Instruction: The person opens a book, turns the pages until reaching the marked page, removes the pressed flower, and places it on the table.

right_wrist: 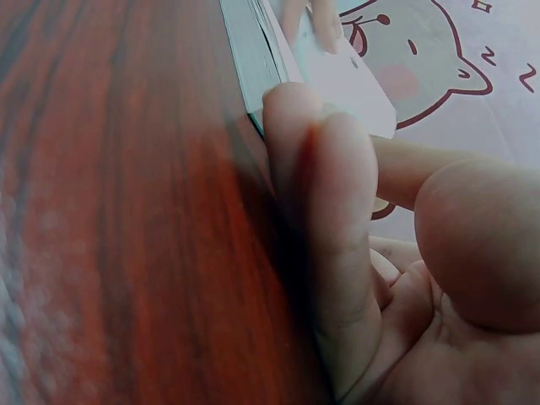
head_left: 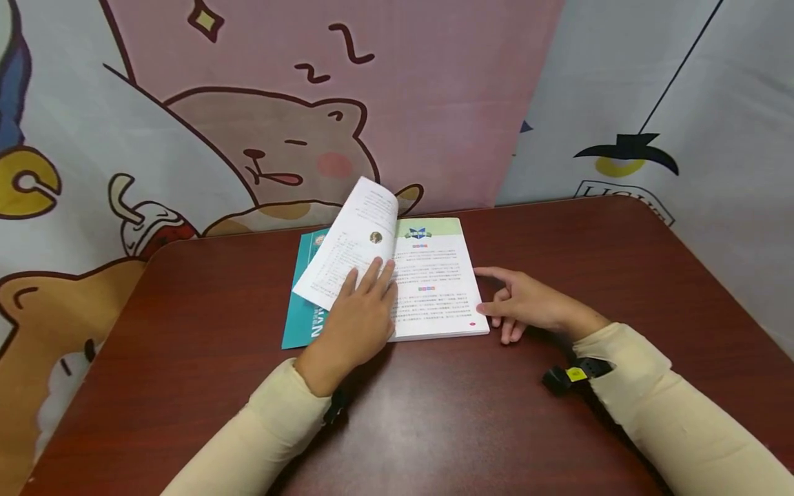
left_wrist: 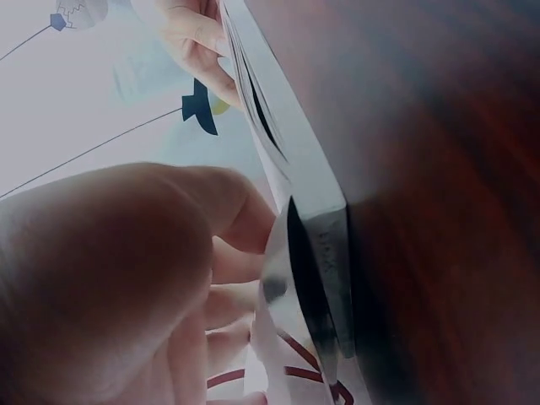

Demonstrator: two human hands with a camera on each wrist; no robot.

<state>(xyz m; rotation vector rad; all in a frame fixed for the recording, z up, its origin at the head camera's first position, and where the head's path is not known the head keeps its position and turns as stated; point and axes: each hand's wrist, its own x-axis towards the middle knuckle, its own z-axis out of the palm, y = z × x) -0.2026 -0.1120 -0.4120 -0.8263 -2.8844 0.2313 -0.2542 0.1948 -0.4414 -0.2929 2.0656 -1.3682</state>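
Observation:
A thick book (head_left: 443, 296) lies spread on the table, its printed right page showing a green band at the top. Over its teal cover (head_left: 294, 327) on the left, a turned page (head_left: 353, 241) curves upward at the far end. My left hand (head_left: 360, 320) rests on that page near the spine, with fingers extended; the left wrist view shows the page edge bowed up beside them. At the book's right edge, my right hand (head_left: 527, 300) touches the side with index finger and thumb, the other fingers loosely bent. In the right wrist view, its fingers stand beside the page block (right_wrist: 251, 63).
The dark reddish wooden table (head_left: 465, 420) reaches back to a cartoon-printed cloth (head_left: 459, 103) hanging behind it. Black wrist straps with a camera (head_left: 558, 379) sit at the sleeves, the right one low over the tabletop.

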